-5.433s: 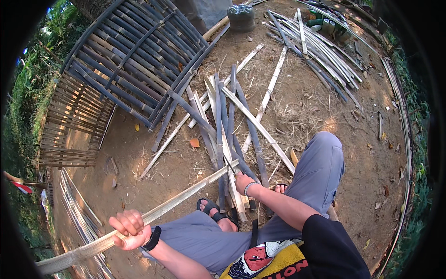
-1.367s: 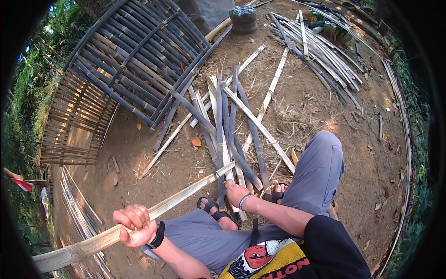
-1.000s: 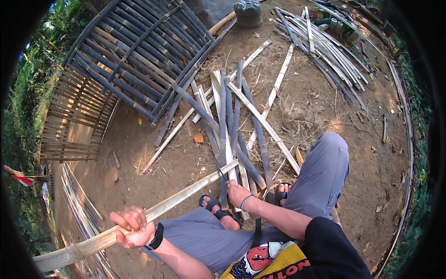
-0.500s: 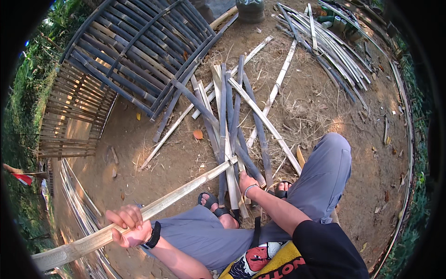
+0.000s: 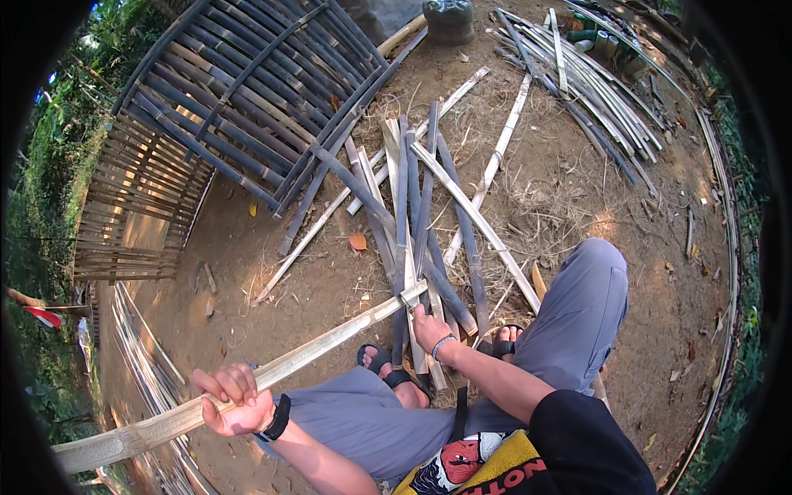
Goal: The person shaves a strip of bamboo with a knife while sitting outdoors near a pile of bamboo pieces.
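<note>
A long pale bamboo strip [image 5: 330,337] slants across in front of me, from the lower left up to the middle. My left hand [image 5: 234,399] is closed around it near the lower left, with a dark band on that wrist. At the strip's far end, my right hand [image 5: 431,331] grips a knife [image 5: 410,298], its short grey blade against the strip. Most of the knife's handle is hidden in my fingers. Under that end lies a loose pile of dark and pale bamboo slats [image 5: 402,198] on the ground.
A dark slatted bamboo frame [image 5: 247,91] stands at the upper left, beside a lighter slatted panel [image 5: 136,198]. More split strips [image 5: 606,103] lie at the upper right and others [image 5: 140,346] at the left. Shavings [image 5: 536,194] litter the dirt beyond my bent knee [image 5: 590,289].
My right hand has moved slightly up and left, bringing the knife blade to the strip's far end. My left hand keeps its hold; the whole view has shifted a little.
</note>
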The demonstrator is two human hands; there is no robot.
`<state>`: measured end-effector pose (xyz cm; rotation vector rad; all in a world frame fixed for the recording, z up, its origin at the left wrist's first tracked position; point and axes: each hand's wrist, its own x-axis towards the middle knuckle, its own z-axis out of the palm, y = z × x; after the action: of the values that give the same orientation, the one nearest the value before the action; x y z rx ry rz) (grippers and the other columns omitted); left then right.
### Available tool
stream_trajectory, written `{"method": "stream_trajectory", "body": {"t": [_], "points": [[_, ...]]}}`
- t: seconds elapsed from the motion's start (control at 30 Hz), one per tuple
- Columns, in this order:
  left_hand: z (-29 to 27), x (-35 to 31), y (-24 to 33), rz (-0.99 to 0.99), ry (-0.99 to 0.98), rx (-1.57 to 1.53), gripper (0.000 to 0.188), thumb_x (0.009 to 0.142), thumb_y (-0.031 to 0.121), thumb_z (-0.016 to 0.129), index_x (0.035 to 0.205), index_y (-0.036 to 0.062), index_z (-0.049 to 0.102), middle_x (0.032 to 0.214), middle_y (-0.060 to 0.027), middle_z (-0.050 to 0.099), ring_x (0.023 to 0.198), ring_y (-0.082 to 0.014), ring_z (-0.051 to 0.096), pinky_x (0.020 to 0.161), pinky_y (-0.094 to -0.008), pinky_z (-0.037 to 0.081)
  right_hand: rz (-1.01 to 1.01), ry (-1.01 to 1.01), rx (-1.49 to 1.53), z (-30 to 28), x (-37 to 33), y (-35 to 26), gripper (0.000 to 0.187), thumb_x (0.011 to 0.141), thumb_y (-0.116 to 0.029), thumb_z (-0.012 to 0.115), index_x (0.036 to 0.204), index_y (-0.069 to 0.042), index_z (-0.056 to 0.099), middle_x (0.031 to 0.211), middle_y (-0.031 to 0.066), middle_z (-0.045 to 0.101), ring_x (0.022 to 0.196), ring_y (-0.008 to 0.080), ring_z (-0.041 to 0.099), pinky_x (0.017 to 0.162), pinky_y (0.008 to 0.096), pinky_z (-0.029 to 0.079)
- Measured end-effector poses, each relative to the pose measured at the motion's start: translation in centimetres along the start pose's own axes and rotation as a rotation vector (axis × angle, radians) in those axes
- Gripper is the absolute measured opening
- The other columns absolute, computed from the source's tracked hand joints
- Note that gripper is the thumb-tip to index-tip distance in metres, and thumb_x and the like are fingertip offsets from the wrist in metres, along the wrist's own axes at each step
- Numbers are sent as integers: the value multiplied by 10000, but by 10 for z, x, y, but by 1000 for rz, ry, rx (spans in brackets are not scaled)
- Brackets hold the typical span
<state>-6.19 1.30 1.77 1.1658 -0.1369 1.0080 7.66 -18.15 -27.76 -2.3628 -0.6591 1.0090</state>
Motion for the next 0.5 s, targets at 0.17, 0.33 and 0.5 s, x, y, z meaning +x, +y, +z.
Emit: {"method": "stream_trajectory", "body": {"t": [0.17,0.33,0.5], "points": [[-2,1,-4,-26,-13,-16,287,912,272,496,735,116,333,440,23,311,322,-77,290,359,-199,268,147,-2,33,-1,12,35,240,911,-119,386,1085,46,397,952,328,619,935,447,620,832,500,493],[-2,-1,-3,-9,38,1,297,905,281,501,723,115,336,430,23,316,313,-72,291,339,-195,263,51,14,48,-2,8,16,225,894,-97,407,1064,49,394,936,344,608,920,458,614,829,524,478],[-4,1,-3,-24,29,-4,306,903,290,503,720,116,330,433,23,318,317,-74,296,346,-199,268,121,13,52,1,21,33,198,899,-73,354,1054,29,422,989,320,616,961,452,609,850,506,483]]}}
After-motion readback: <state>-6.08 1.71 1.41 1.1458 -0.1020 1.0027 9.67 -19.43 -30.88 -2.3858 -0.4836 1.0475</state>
